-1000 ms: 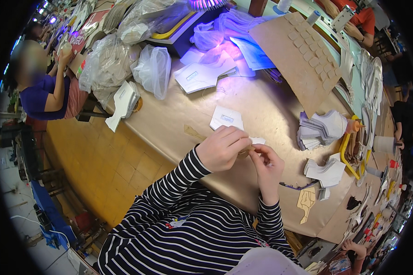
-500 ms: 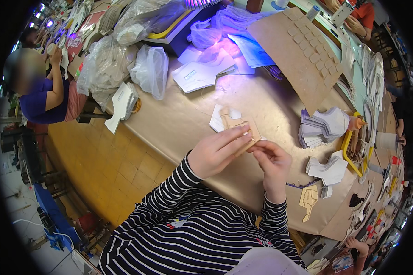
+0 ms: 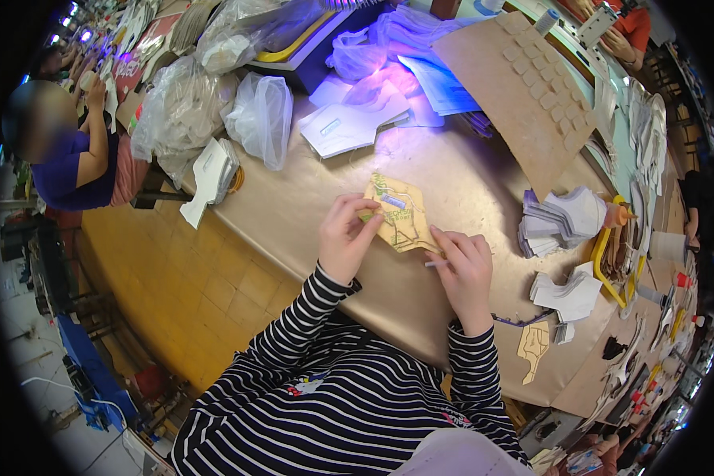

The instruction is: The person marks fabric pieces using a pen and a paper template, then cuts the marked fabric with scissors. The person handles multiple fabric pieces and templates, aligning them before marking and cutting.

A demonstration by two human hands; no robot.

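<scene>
A yellow flat template (image 3: 401,213) with narrow cut slots, green print and a small pale label is held up over the gold table top between both hands. My left hand (image 3: 347,236) pinches its left edge between thumb and fingers. With its fingertips my right hand (image 3: 464,268) grips the lower right corner. A short pale stick, perhaps a pen (image 3: 436,262), pokes out from the right fingers; its kind is not clear. Whether a white piece lies behind the template is hidden. A second yellow template (image 3: 534,341) lies at the table's near right.
White cut pieces lie in stacks at the right (image 3: 562,218), the far middle (image 3: 349,125) and the left edge (image 3: 213,178). Clear plastic bags (image 3: 259,119) sit far left. A brown board (image 3: 523,87) leans at far right. Co-workers sit left and far right.
The template has turned so its printed face shows. My left hand has drawn back left and down to its edge, and the white piece seen beneath it no longer shows.
</scene>
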